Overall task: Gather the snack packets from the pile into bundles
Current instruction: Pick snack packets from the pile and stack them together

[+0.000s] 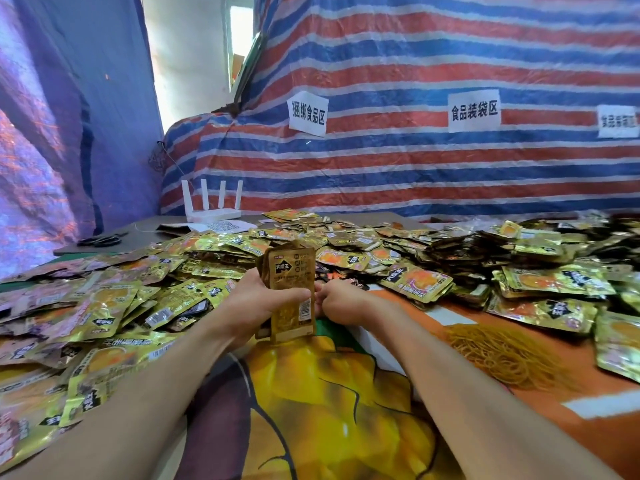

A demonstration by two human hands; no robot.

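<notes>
left hand point(258, 301) grips packet stack point(293, 268) marked 大魔王, wall sign point(473, 110) reads 食品装袋区.

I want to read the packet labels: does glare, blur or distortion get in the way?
Head view: glare washes out loose packets at left; the stack in the left hand reads clearly; wide-lens bowing at edges; rightmost sign blurred.
</notes>
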